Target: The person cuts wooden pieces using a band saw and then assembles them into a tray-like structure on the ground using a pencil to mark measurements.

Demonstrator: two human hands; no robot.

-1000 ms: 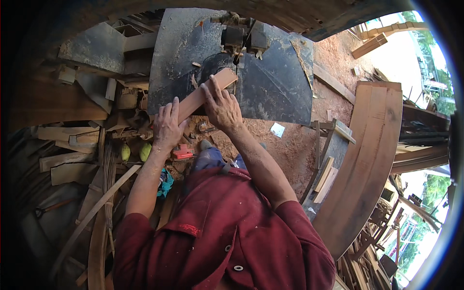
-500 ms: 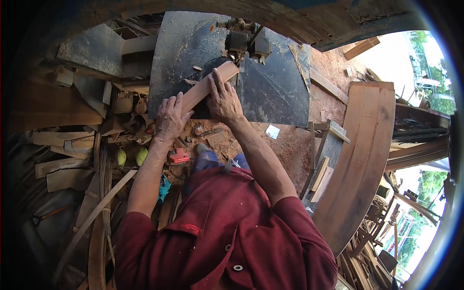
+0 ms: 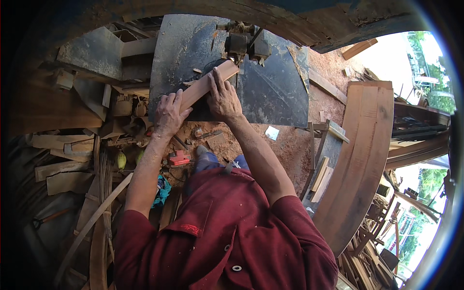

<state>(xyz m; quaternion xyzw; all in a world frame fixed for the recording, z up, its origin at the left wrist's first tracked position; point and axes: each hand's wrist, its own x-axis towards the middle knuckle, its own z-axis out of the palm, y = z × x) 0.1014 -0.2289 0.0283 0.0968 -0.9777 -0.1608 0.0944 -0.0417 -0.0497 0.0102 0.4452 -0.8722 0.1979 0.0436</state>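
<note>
A: Where do we place the wooden block (image 3: 197,92)?

B: Upper centre of the frame. We record it slanting up to the right over the dark surface (image 3: 278,94), its far end just below the metal guide assembly (image 3: 238,44). Whether those two touch, we cannot tell.

A: Grip state?

B: We see the left grip (image 3: 168,115) grasping the block's lower-left end. The right grip (image 3: 224,100) grasps its right side, two fingers laid across the top; we cannot see the thumb.

A: Surroundings?

B: We note a red tool (image 3: 179,158) left of centre, a teal cloth (image 3: 163,191) below it, and a wide board (image 3: 360,159) at the right.
</note>
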